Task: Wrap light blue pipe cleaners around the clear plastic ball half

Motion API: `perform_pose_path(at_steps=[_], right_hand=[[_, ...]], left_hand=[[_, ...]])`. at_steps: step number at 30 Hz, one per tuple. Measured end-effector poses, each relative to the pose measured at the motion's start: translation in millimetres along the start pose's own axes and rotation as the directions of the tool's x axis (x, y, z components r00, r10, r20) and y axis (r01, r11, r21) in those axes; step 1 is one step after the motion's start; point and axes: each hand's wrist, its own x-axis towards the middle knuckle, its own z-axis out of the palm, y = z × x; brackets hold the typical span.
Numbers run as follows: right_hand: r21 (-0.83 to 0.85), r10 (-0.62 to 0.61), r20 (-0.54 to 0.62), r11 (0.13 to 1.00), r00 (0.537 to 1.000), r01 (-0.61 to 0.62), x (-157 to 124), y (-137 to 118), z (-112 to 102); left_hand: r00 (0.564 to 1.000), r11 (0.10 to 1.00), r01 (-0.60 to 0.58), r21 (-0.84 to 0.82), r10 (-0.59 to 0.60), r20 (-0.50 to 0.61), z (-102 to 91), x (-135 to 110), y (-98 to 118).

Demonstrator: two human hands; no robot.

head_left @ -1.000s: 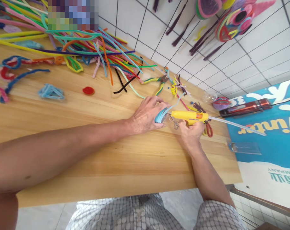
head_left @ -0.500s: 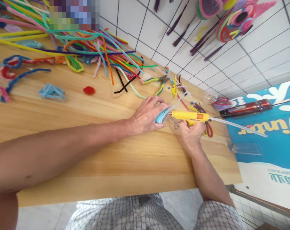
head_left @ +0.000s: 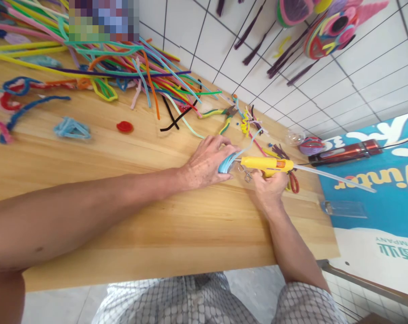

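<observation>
My left hand point(head_left: 208, 159) is closed around a rounded piece wound with light blue pipe cleaner point(head_left: 227, 163). A loose end of the pipe cleaner rises from it to the upper right. In my right hand point(head_left: 271, 186) is a yellow hot glue gun point(head_left: 264, 163), gripped by its handle. The gun's nozzle points left and meets or nearly meets the blue piece; actual contact is too small to tell. A long clear glue stick point(head_left: 335, 176) sticks out of the gun's back. Small scissors point(head_left: 247, 174) lie partly hidden behind the gun.
Colourful pipe cleaners point(head_left: 123, 63) are heaped at the back left. Pliers with green-yellow handles point(head_left: 220, 114) lie beyond my left hand. A red disc point(head_left: 124, 127) and a light blue bundle point(head_left: 72, 129) rest on the left. A dark red cylinder point(head_left: 345, 153) lies on the right.
</observation>
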Motion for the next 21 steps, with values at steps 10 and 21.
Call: perform_pose_path(at_steps=[10, 21], right_hand=[[0.002, 0.036, 0.016, 0.999, 0.999, -0.036, 0.0, 0.2, -0.5], [-0.018, 0.029, 0.027, 0.999, 0.999, -0.029, -0.5, 1.2, -2.7]], left_hand=[[1.0, 1.0, 0.006, -0.005, -0.006, 0.007, -0.4, 0.0, -0.6], [1.0, 1.0, -0.005, 0.002, 0.005, 0.001, -1.0, -0.3, -0.3]])
